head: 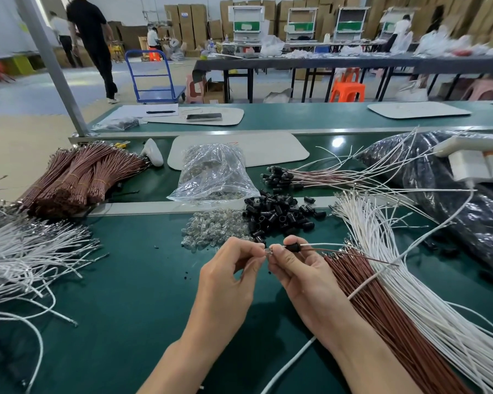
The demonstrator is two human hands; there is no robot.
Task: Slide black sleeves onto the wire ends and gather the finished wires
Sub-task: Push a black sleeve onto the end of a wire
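here, both hands meet above the green surface point(125, 294), close in front of the person. the left hand point(231, 277) has its fingers curled, with thumb and forefinger pinching a small clear part point(269, 250) at the tips. the right hand point(299, 271) is curled too, and its thumb and forefinger pinch a black sleeve point(292, 247) threaded on a held wire pair point(339, 245), one white and one brown strand, which runs off to the right. the clear part and the sleeve sit nearly touching between the two sets of fingertips.

just beyond the hands lies a loose sleeve pile point(279, 216) of the same black pieces, and beside it on the left a heap of clear parts point(211, 230). further back a clear plastic bag point(214, 172), open and crumpled, holds more clear pieces. to its right, the finished wires point(285, 177) lie together with their black-capped ends pointing left.

under and beside the right forearm a fan of brown wires point(387, 317) lies next to a fan of white wires point(427, 297). a big dark plastic bag point(473, 217) sits at the far right; i cannot tell what is in it. at the left lie tied brown bundles point(77, 177) and a tangle of white leads point(26, 251).
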